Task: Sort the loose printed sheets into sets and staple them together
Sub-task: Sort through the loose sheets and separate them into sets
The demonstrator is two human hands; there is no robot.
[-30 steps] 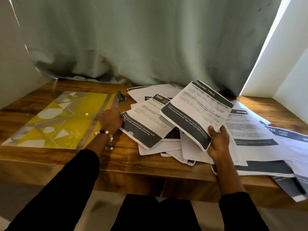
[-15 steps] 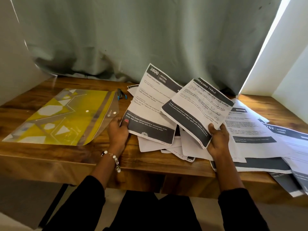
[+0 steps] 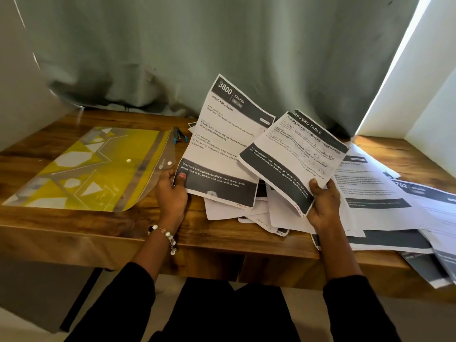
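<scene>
Sorting underway: left hand [image 3: 172, 193] pinches the "3800 Kitchen" sheet [image 3: 222, 144], right hand [image 3: 323, 206] grips the "Dressing Table" sheet [image 3: 293, 159], loose sheets [image 3: 370, 206] beneath and beyond the right hand; differing headings likely call for separate sets.

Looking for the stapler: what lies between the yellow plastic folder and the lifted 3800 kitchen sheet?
In the head view, a dark stapler with blue trim lies on the wooden table there.
</scene>
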